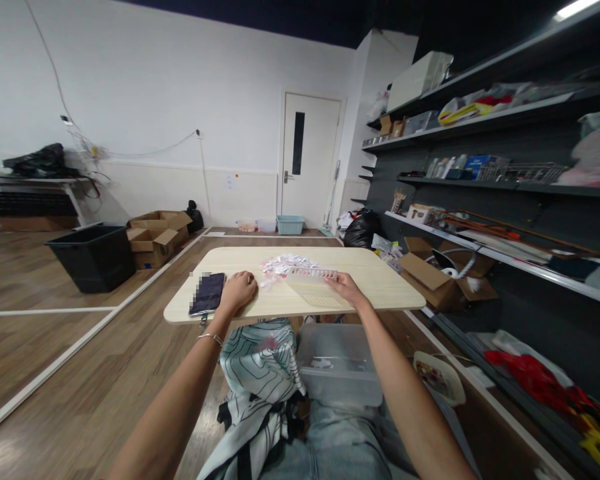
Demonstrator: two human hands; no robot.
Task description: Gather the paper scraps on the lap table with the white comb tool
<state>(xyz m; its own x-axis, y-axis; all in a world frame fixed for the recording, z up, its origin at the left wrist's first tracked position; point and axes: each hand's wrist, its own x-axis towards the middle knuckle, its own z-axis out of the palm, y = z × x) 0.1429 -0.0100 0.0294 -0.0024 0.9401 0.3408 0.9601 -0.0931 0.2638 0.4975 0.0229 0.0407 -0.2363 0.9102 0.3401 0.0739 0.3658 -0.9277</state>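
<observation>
My right hand (345, 289) grips the right end of a clear plastic strip-shaped tray (313, 273) with a row of small compartments, tilted up just above the table (380, 287). Behind the tray lies a loose pile of small white and pinkish pieces (287, 264), too small to name. My left hand (239, 291) rests on the table left of the pile, its fingers curled and their tips hidden; anything inside them cannot be seen. Close beside it, on the left, is a dark phone (209, 294).
A lidded clear plastic box (337, 363) and a patterned cloth bag (263, 360) are between me and the table. Shelves (480, 180) and an open cardboard box (443, 273) stand to the right. A black bin (95, 257) is on the floor at left.
</observation>
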